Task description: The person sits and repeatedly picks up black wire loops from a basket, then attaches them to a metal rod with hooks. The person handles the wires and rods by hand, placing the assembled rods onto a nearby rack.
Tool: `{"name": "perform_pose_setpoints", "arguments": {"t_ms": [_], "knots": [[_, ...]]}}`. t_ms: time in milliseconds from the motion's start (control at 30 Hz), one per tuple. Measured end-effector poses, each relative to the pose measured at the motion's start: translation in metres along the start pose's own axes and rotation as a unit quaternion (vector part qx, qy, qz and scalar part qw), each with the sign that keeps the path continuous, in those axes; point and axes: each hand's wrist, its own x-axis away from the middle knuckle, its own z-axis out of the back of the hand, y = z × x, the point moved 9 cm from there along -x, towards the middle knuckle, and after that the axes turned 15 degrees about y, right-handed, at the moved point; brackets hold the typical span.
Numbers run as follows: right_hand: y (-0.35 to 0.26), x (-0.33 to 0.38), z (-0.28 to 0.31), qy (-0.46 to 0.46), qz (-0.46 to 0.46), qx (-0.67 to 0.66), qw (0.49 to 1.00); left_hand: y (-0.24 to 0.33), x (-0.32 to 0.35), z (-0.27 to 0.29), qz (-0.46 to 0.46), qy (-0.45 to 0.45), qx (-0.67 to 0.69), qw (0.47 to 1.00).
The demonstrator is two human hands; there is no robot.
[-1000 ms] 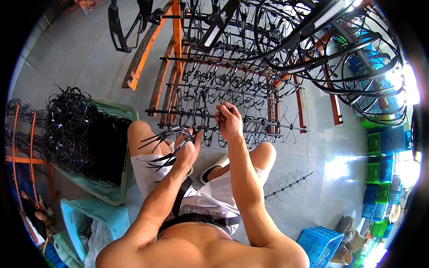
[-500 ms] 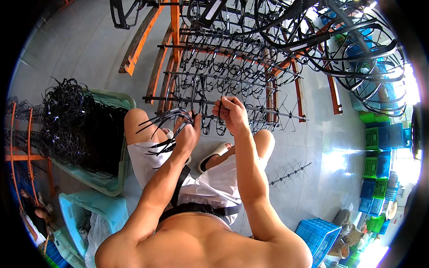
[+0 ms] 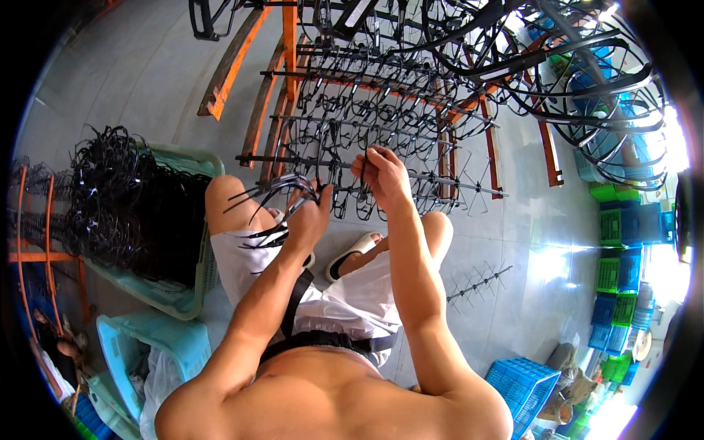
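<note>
My left hand (image 3: 309,217) is closed round a bunch of thin black curved frames (image 3: 273,192), whose ends fan out over my left thigh. My right hand (image 3: 386,176) is level with the nearest rack bar (image 3: 433,177), a little right of my left hand. Its thumb and fingertips pinch one slim black frame (image 3: 364,166); whether that frame touches the bar I cannot tell. Rows of similar black frames (image 3: 337,136) hang from the pronged bars in front of me.
Orange rack posts (image 3: 233,64) hold the bars. At my left stands a pale green crate (image 3: 199,297) heaped with black frames, near a turquoise crate (image 3: 192,345). A loose pronged bar (image 3: 480,284) lies on the floor at right. A blue crate (image 3: 522,381) is behind it.
My right hand has risen slightly toward the rack, still pinching the slim frame. My left hand stays nearly where it was with its bunch.
</note>
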Motion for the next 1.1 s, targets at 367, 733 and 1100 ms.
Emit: {"name": "perform_pose_setpoints", "arguments": {"t_ms": [367, 733, 1100], "knots": [[0.046, 0.154, -0.053, -0.316, 0.062, 0.161, 0.933, 0.025, 0.006, 0.071, 0.367, -0.131, 0.561, 0.73], [0.033, 0.149, -0.015, -0.181, 0.008, 0.122, 0.976, 0.044, 0.028, 0.067, 0.356, -0.249, 0.6, 0.672], [-0.137, 0.127, 0.1, -0.01, 0.182, -0.212, 0.96, 0.062, 0.033, 0.06, 0.121, -0.216, 0.32, 0.914]]}}
